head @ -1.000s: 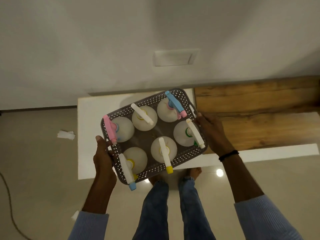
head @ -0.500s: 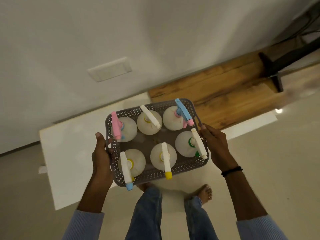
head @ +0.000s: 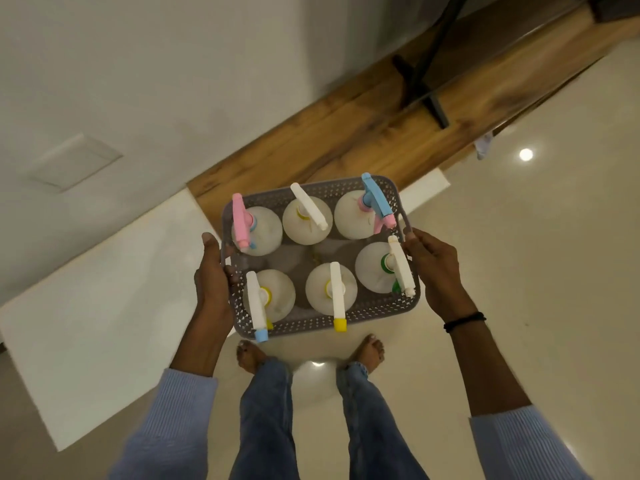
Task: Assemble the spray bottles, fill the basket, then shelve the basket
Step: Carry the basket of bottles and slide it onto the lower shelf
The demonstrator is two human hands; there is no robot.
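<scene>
A grey perforated basket [head: 374, 315] is held in the air in front of me, above the floor. It carries several white spray bottles [head: 330, 292] with pink, white, blue and yellow-tipped trigger heads. My left hand [head: 212, 275] grips the basket's left handle. My right hand [head: 434, 271], with a black band on its wrist, grips the right handle. All the bottles stand upright with their heads fitted.
A low white table [head: 97, 299] lies to my left. A long wooden surface [head: 346, 133] runs along the wall ahead, with a black stand [head: 420, 77] on it. My bare feet [head: 369, 351] stand on the glossy floor below the basket.
The basket has come off the white table and swung to the right with me, away from the table, so it now hangs over the floor near the wooden surface.
</scene>
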